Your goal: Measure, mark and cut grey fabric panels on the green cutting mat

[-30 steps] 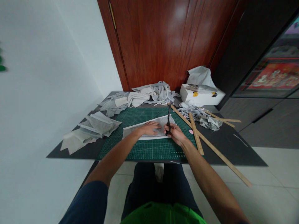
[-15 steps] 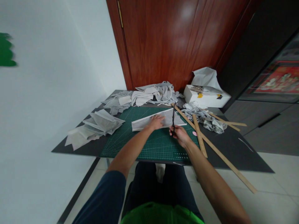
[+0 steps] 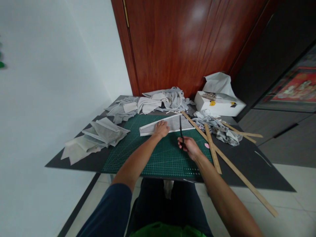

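A long strip of grey fabric (image 3: pixel 174 123) with pale edges lies across the green cutting mat (image 3: pixel 153 154). My left hand (image 3: pixel 161 128) rests on the strip's left half, fingers spread out and pressing it down. In my right hand (image 3: pixel 188 144) is a pair of black scissors (image 3: pixel 181 131), gripped by the handles. Their blades point away from me and reach over the right part of the fabric. Whether the blades touch the cloth I cannot tell.
Folded grey fabric pieces (image 3: pixel 106 131) lie at the left, and a heap of cloth (image 3: pixel 158 100) lines the back. Wooden strips (image 3: pixel 243 177) cross the right side, one overhanging the front edge. Cloth scraps (image 3: pixel 223 131) and a white box (image 3: pixel 219 103) stand behind them.
My left hand has slid slightly left along the fabric strip. The scissors have shifted a little left and toward me, still in my right hand.
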Motion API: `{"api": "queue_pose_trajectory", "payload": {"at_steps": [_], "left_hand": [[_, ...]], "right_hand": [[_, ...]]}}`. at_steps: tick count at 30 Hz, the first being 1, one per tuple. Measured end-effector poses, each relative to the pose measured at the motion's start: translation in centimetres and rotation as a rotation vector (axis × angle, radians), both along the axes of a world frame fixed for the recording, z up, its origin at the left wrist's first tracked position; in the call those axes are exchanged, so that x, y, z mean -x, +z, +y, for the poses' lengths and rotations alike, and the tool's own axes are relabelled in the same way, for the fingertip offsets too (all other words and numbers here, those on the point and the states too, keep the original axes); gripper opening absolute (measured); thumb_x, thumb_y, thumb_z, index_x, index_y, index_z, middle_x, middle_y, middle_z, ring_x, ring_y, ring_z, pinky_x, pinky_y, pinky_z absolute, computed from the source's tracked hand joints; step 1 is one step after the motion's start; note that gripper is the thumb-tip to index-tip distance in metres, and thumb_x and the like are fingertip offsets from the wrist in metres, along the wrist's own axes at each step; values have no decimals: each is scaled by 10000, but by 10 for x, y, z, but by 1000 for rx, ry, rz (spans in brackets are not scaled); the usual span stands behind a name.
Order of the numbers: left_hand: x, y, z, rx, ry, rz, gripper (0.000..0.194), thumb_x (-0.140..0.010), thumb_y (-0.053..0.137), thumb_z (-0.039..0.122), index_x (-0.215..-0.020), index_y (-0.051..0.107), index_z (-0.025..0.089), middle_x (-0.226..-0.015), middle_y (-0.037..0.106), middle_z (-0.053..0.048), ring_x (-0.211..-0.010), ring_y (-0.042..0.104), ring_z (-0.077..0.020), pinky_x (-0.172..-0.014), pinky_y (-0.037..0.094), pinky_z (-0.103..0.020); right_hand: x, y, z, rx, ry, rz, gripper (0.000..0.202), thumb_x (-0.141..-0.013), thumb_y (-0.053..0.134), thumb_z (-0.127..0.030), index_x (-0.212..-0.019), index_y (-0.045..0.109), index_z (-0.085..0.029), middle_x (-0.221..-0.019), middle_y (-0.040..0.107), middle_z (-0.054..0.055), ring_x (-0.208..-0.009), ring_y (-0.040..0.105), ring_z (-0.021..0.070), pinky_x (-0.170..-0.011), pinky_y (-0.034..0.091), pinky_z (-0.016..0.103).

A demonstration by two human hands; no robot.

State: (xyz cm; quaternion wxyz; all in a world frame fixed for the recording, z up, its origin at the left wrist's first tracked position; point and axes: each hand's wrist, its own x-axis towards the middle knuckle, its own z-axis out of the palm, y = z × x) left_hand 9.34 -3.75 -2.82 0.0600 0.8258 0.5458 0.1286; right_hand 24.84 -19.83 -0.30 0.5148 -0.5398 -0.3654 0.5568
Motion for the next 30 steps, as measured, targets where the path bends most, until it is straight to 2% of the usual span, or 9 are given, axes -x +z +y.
{"api": "queue_pose_trajectory", "payload": {"at_steps": [2,5,10,13,16,21,25,28,30], "left_hand": [[6,4,-5,-76,42,-38,438,-1040,392,319,-1386,619,177,-1500,583,-156,-1392,502,-319,-1191,364,-500],[31,8,-19,-119,112,-12,399,-1016,412,271,-1280,675,129,-1392,634,-194,-1343,530,-341,-1172,378,-491],[77,1,-51,-76,124,71,510,-1047,402,386,-1440,556,99,-1606,462,-215,-1513,348,-393,-1249,252,-558],[89,-4,-76,-52,65,84,514,-1061,387,446,-1441,555,143,-1616,463,-195,-1528,330,-397,-1252,215,-613],[95,-5,-104,-82,36,73,465,-1063,397,439,-1402,583,181,-1520,565,-183,-1450,433,-380,-1231,242,-619],[103,4,-139,-87,-44,71,378,-1047,412,300,-1295,652,147,-1327,691,-177,-1282,585,-338,-1152,375,-535],[109,10,-139,-22,-64,11,324,-981,445,143,-1127,733,166,-1150,764,-149,-1154,677,-288,-1073,464,-432],[114,11,-115,72,1,-114,352,-951,463,94,-1141,748,176,-1122,782,-125,-1072,727,-255,-975,529,-353],[118,10,-94,157,36,-234,353,-977,472,124,-1222,725,150,-1027,793,-104,-879,757,-218,-889,562,-324]], "right_hand": [[0,1,1,6,1,-3,253,-685,777,-376,-745,618,-189,-655,609,6,-521,496,105,-426,160,235],[3,2,1,29,15,-30,257,-686,772,-385,-730,615,-186,-643,598,-3,-513,491,98,-433,159,237],[27,0,6,51,93,-57,241,-699,736,-397,-733,642,-177,-623,593,-9,-492,474,92,-430,134,244],[47,-3,9,64,155,-88,224,-714,721,-389,-720,647,-178,-605,595,-8,-482,468,90,-432,128,244],[63,-5,7,74,217,-120,210,-728,715,-380,-701,649,-182,-583,596,-6,-470,465,91,-429,129,247],[75,-7,1,110,263,-171,199,-749,710,-354,-671,654,-180,-574,598,0,-454,464,87,-417,129,242],[77,-7,-3,144,267,-162,188,-758,712,-326,-663,656,-175,-589,619,14,-450,476,87,-407,132,244],[76,-7,-5,165,252,-150,178,-768,704,-309,-668,658,-170,-592,624,22,-446,475,88,-399,132,245],[73,-7,-7,173,244,-154,178,-773,697,-303,-668,661,-163,-597,625,25,-445,473,86,-395,133,243]]}}
